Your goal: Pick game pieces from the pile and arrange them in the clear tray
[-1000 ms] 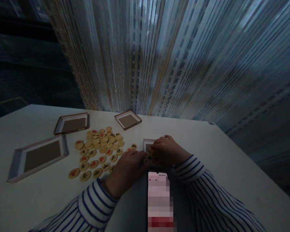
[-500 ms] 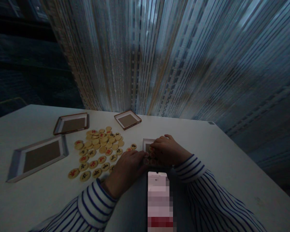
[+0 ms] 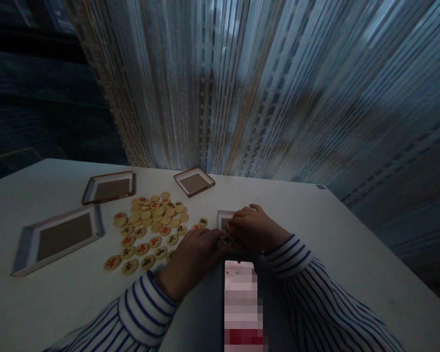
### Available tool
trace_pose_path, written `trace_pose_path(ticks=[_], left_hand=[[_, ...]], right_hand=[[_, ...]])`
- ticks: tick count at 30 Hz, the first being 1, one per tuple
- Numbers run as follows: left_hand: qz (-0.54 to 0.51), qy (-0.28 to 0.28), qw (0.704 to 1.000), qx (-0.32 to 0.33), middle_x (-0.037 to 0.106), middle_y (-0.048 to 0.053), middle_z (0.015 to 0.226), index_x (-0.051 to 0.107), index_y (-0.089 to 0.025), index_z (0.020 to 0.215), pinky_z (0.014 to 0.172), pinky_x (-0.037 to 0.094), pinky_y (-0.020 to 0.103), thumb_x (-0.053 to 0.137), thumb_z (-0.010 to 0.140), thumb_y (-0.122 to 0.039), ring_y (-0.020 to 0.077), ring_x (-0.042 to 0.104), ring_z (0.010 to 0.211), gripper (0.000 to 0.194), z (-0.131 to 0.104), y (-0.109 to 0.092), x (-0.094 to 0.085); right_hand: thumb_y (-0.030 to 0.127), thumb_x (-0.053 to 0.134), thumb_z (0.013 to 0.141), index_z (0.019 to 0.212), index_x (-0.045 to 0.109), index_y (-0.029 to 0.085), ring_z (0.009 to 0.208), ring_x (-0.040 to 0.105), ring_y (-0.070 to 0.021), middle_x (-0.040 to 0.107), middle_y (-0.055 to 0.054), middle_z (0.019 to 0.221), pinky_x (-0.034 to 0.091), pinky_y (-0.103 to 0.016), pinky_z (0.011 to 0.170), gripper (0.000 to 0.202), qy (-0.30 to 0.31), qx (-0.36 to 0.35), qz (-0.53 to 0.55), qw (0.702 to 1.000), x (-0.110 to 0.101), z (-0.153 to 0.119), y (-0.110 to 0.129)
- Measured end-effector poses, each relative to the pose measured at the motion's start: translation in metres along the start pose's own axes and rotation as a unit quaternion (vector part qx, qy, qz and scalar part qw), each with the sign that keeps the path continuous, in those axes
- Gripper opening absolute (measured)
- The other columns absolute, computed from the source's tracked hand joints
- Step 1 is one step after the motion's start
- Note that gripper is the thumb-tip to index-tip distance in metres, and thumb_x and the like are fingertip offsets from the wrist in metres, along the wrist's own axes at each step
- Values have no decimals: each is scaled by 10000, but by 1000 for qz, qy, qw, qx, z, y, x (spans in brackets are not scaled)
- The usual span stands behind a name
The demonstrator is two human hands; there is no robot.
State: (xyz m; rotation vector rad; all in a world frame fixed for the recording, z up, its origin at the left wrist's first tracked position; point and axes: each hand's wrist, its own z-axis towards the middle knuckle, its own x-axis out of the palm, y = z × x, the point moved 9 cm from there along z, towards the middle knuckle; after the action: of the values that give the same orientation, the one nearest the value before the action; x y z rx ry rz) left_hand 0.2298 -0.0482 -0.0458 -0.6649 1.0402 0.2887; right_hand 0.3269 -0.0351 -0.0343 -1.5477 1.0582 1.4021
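Observation:
A small shallow box (image 3: 224, 213) stands on the table in front of me, with several round xiangqi pieces (image 3: 223, 245) laid in its near part. At the box's left side is my left hand (image 3: 196, 252), its fingers curled against the edge and partly hidden. My right hand (image 3: 254, 226) reaches over the box from the right. Its fingers are pinched on a xiangqi piece (image 3: 230, 227), which they partly cover. Left of my hands lies a loose spread of wooden xiangqi pieces (image 3: 154, 242), marked in red or black, some face down and heaped at the back.
A phone (image 3: 241, 293) with a lit, blurred screen lies nearest me, below the box. Three shallow box parts stand further off: a large one (image 3: 18, 247) at the left, one (image 3: 83, 193) behind it, and a smaller one (image 3: 185, 188) at the back. A string curtain (image 3: 220, 98) hangs behind the table.
The piece under my right fingertips has shifted slightly and is more covered now. Both hands otherwise stay in place.

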Motion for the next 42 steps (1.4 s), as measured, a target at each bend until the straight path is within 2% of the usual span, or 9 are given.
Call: trace_pose_path(ticks=[11,14,18,24,30,42], left_hand=[[4,3,1000,-2,658,82,925,562,-187,1040,764,463,376,525,824,-266,228,602,867,234,0,1,2],[9,3,1000,-1,660,78,914,563,-189,1037,750,468,373,546,806,-255,230,602,860,242,0,1,2],[1,3,1000,-3,663,85,943,562,-177,1056,774,468,399,567,790,-239,239,603,887,274,-1,1,1],[4,-4,1000,1,658,103,988,555,-167,1073,802,468,422,593,783,-263,253,598,926,308,-2,3,3],[-1,3,1000,5,658,94,1000,548,-173,1091,819,461,412,571,803,-245,241,593,941,298,-2,2,2],[20,1,1000,4,665,91,984,547,-176,1078,812,467,416,588,790,-237,244,603,926,297,-2,2,1]], right_hand=[[242,455,826,1045,608,203,981,539,-228,643,-82,1006,276,-430,909,270,-20,21,-11,1000,-8,-1,-4],[228,446,832,1057,600,202,1002,531,-219,633,-87,1031,292,-390,897,273,-30,55,-43,997,-11,-1,-15],[226,371,863,1028,593,176,966,554,-220,630,-102,1021,367,-347,804,281,-43,122,-85,988,-16,-6,-35],[227,333,866,917,617,151,857,622,-240,667,-119,922,429,-335,699,299,10,190,-98,977,-4,-13,-55],[235,333,867,906,628,146,820,642,-249,679,-135,874,448,-322,652,311,26,197,-91,976,5,-11,-60],[208,348,855,920,620,147,833,641,-255,676,-137,888,458,-326,658,286,25,193,-86,977,5,-9,-59]])
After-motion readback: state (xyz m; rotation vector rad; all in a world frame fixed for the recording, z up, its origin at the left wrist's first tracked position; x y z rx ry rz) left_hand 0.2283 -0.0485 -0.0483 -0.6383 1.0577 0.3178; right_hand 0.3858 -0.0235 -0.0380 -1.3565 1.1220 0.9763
